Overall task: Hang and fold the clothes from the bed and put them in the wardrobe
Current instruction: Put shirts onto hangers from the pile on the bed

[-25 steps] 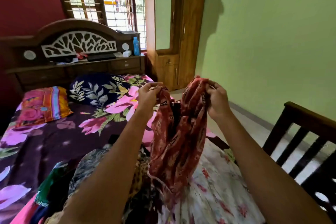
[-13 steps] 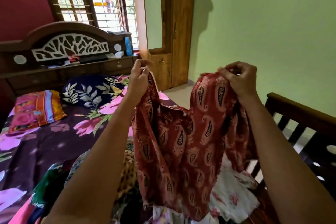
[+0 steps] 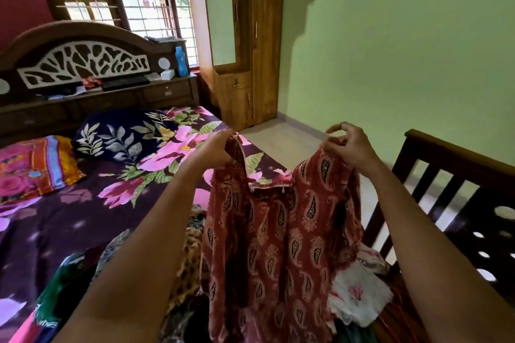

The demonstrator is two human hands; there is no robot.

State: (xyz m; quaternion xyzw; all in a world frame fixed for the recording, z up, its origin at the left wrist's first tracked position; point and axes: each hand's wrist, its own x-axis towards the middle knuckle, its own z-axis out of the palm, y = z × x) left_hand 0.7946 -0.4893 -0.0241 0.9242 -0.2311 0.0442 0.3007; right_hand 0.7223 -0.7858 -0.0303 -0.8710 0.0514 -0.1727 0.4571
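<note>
Garment point(image 3: 278, 237) is being held up over the pile point(image 3: 186, 259) at the near right end of the bed point(image 3: 83, 217), its shoulders being pinched by curled fingers of the left hand point(image 3: 216, 149) and right hand point(image 3: 351, 151).

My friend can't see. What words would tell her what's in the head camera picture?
The left hand and right hand hold a red paisley top up by its shoulders above a pile of clothes on a flowery bed. A wooden wardrobe stands in the far corner.
</note>
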